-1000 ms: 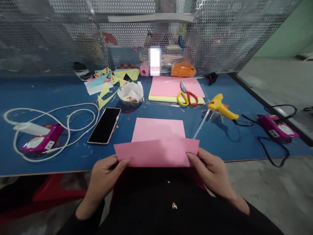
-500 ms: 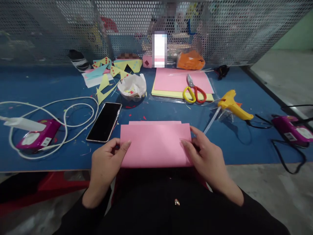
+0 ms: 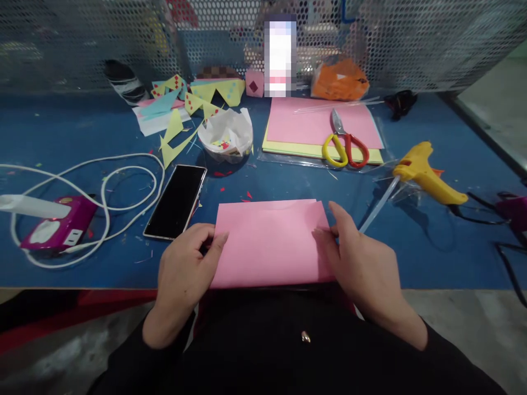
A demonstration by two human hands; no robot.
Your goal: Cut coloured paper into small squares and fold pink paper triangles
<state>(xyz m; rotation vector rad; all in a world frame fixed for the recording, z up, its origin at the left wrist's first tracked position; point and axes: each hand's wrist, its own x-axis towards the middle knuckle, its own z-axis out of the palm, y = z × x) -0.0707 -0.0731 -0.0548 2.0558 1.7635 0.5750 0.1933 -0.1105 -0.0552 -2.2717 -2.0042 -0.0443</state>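
A pink sheet of paper [image 3: 272, 244], folded over on itself, lies at the near edge of the blue table with its fold towards me. My left hand [image 3: 187, 269] pinches its left side, thumb on top and fingers underneath. On the opposite side my right hand [image 3: 364, 263] grips the right edge, the thumb on the paper and the index finger raised off it near the top right corner. The upper edges of the two layers lie almost level. A black-screened phone [image 3: 176, 202] rests just beyond my left hand.
Scissors [image 3: 345, 145] lie on a stack of coloured paper [image 3: 321, 123]. A yellow glue gun [image 3: 430, 174] is at the right, a scrap-filled bowl [image 3: 226, 137] mid-table. A purple power socket [image 3: 61, 222] with a white cable [image 3: 107, 214] sits left. Perforated metal mesh [image 3: 222, 46] stands behind.
The back layer's edge, which showed above the front one, now nearly lines up with it. My right index finger has lifted off the paper's edge. The view has shifted slightly.
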